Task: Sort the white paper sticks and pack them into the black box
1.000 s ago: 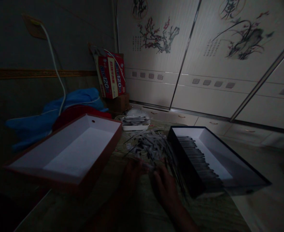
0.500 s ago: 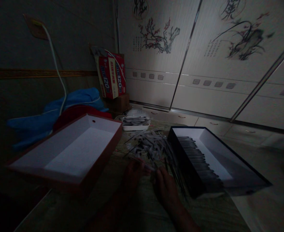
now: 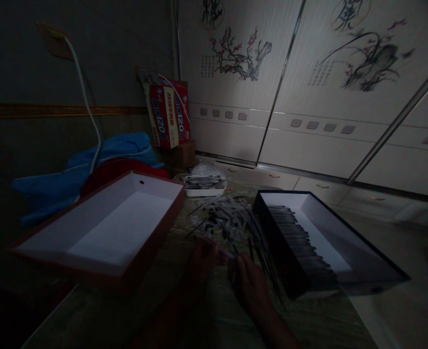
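The left hand point(image 3: 202, 265) lay nearer a pale stick point(image 3: 214, 246), whose long axis ran rightward toward the right hand point(image 3: 249, 285); grip state could not be determined in the dim light. Beyond lay a loose heap of thin sticks point(image 3: 228, 224), beside a black box point(image 3: 281, 257).

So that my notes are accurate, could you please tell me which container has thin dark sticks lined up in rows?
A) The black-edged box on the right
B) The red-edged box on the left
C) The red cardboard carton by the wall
A: the black-edged box holds the thin dark sticks in rows, while the red-edged box shows only its bare white inside.
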### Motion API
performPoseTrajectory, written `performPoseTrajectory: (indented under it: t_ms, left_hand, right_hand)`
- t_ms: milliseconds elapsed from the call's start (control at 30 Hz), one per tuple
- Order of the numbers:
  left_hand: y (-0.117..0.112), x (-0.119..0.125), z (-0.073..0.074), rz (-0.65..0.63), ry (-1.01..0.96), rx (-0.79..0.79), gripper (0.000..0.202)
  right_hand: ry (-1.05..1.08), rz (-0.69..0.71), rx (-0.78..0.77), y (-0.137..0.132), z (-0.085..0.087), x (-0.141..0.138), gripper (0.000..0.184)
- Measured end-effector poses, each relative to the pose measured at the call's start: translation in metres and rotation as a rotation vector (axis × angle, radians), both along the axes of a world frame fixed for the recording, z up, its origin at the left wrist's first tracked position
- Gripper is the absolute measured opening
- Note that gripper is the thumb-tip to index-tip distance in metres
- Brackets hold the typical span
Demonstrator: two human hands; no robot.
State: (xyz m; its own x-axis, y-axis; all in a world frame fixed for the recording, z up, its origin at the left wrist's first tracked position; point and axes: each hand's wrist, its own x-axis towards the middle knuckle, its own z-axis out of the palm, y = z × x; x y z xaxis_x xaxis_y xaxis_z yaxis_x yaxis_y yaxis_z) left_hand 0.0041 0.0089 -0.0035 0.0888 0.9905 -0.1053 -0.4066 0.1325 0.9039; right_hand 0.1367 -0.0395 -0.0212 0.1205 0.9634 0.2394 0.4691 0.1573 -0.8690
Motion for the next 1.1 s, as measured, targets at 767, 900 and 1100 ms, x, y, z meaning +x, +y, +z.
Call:
performPoseTrajectory:
  t_ms: [767,900,1100]
  left_hand:
    - [0.0007,-0.0008,-0.0011,-0.023,0.057,0.024,0.028]
    - [-0.0015,-0.0005,0.0013,-0.028,0.044,0.028,0.026]
    - [-0.0001,-0.0026,-0.0006,0.000,0.041,0.015,0.026]
  right_hand:
    - [-0.010,-0.011,0.029,-0.0005,-0.0013,0.0005,0.031]
    - [-0.003,-0.033,0.023,-0.0018,0.0021,0.0019,0.032]
    - [0.026,0.021,-0.009,-0.0025,0.0062,-0.0007,0.027]
